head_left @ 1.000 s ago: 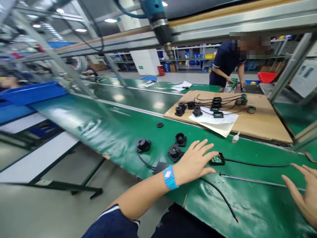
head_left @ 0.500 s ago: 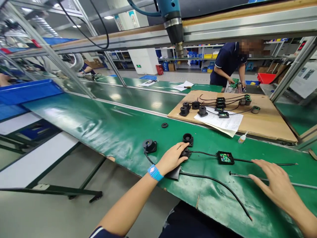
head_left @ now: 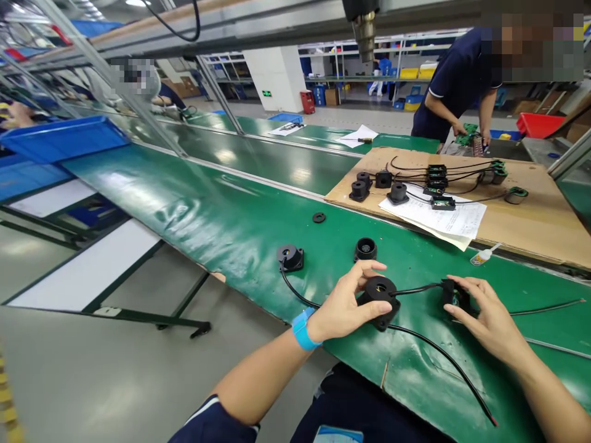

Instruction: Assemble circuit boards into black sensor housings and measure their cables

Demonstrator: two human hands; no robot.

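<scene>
My left hand (head_left: 353,301), with a blue band at the wrist, grips a round black housing (head_left: 382,294) with a square flange and a hole in its top. From this housing a short black cable (head_left: 418,290) runs to a small black box (head_left: 455,298) with a green circuit board inside. The fingers of my right hand (head_left: 484,314) are closed round that box, which is tilted up. Behind my left hand stands an open black housing (head_left: 365,248). Another flanged housing (head_left: 290,257) lies to the left, its cable passing behind my left wrist. A loose black cable (head_left: 443,354) curves towards the front edge.
Beyond the green bench (head_left: 240,227), a cardboard sheet (head_left: 521,227) carries papers, housings and wired boxes. A small bottle (head_left: 484,255) and a black ring (head_left: 318,217) lie nearby. A power driver (head_left: 364,37) hangs overhead. Across the bench, a person (head_left: 457,92) handles green boards.
My left hand has grasped the flanged housing and raised it. My right hand has moved left from above the bench and taken hold of the circuit box. The camera view has shifted.
</scene>
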